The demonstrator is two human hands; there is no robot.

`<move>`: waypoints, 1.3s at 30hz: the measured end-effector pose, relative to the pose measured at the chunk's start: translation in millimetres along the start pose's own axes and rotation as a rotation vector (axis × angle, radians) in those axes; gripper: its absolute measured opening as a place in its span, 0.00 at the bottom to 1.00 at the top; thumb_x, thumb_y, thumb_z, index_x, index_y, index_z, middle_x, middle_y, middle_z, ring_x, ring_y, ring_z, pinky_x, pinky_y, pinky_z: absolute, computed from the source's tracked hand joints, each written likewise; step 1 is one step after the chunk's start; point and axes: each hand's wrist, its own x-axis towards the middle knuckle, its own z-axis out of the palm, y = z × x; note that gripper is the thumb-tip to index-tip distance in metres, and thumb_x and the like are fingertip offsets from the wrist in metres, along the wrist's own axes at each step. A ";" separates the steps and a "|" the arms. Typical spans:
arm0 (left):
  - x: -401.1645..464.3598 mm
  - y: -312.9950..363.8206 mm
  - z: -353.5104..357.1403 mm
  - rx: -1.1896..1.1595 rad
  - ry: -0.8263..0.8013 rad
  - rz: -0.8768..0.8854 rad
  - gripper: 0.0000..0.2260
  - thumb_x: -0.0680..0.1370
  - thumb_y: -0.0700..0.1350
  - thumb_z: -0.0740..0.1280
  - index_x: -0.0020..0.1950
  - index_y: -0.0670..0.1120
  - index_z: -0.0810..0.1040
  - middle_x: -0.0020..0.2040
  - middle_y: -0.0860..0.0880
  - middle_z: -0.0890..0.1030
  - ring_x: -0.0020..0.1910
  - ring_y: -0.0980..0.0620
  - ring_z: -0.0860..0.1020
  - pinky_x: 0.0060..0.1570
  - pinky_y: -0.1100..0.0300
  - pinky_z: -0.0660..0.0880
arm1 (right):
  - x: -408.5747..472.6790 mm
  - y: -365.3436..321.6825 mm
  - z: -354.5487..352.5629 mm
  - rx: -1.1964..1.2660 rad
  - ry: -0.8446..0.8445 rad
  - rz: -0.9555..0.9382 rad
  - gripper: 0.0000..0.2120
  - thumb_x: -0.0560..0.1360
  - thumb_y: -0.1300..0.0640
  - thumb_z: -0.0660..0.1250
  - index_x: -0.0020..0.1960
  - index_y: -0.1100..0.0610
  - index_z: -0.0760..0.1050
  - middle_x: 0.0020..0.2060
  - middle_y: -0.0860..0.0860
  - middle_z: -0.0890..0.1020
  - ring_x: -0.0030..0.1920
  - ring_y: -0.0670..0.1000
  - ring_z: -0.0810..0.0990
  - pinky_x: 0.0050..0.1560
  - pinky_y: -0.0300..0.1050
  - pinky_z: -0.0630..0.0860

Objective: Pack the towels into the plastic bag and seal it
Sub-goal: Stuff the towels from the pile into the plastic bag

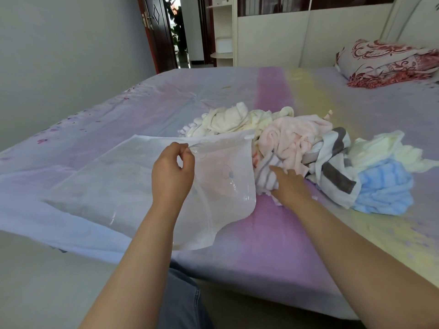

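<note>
A large clear plastic bag (114, 186) lies on the bed, its open mouth toward the towels. My left hand (172, 173) pinches the bag's upper edge and lifts it. A heap of towels lies to the right: cream ones (228, 119) at the back, a pink one (294, 136), a grey-striped white one (267, 175), a white one with dark grey bands (335, 167), a blue one (384, 188) and a pale one (380, 148). My right hand (287, 184) grips the grey-striped towel at the bag's mouth.
The bed (261, 233) has a pastel purple, pink and yellow sheet; its near edge runs across the lower frame. A red-patterned pillow (389, 62) sits at the far right. An open doorway (175, 32) and white shelves (223, 32) stand beyond.
</note>
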 end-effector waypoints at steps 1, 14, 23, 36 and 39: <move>-0.5 -0.4 0.0 -0.024 -0.006 -0.012 0.09 0.79 0.49 0.60 0.42 0.49 0.75 0.58 0.56 0.82 0.52 0.56 0.79 0.49 0.64 0.73 | -3.9 6.5 0.7 0.074 0.076 -0.001 0.26 0.75 0.52 0.62 0.70 0.42 0.61 0.61 0.59 0.71 0.58 0.60 0.74 0.55 0.51 0.73; -15.3 2.7 21.8 -0.181 -0.055 -0.093 0.10 0.80 0.47 0.61 0.41 0.46 0.73 0.62 0.62 0.80 0.51 0.59 0.80 0.48 0.66 0.72 | -80.3 -5.3 -92.4 1.348 0.615 -0.318 0.23 0.70 0.55 0.71 0.63 0.57 0.69 0.51 0.55 0.79 0.49 0.53 0.78 0.48 0.50 0.76; -17.4 8.2 6.4 -0.163 -0.132 0.002 0.13 0.81 0.49 0.61 0.39 0.46 0.68 0.64 0.62 0.78 0.38 0.64 0.77 0.40 0.74 0.70 | -76.1 -51.9 10.9 -0.022 -0.156 -0.447 0.19 0.70 0.55 0.67 0.60 0.49 0.71 0.57 0.48 0.76 0.59 0.53 0.73 0.55 0.47 0.72; -43.1 5.1 9.7 -0.307 -0.363 0.025 0.12 0.82 0.43 0.61 0.39 0.44 0.69 0.66 0.56 0.79 0.72 0.58 0.69 0.69 0.62 0.66 | -67.1 -83.0 16.1 0.086 -0.371 -0.161 0.31 0.70 0.46 0.68 0.66 0.56 0.60 0.42 0.50 0.77 0.42 0.54 0.79 0.36 0.44 0.73; -45.0 10.7 10.9 -0.318 -0.379 0.004 0.12 0.82 0.41 0.62 0.38 0.45 0.70 0.66 0.55 0.79 0.71 0.59 0.71 0.67 0.66 0.67 | -39.2 -133.8 24.9 0.272 -0.367 -0.098 0.09 0.75 0.56 0.63 0.52 0.60 0.70 0.36 0.52 0.77 0.38 0.54 0.82 0.31 0.39 0.72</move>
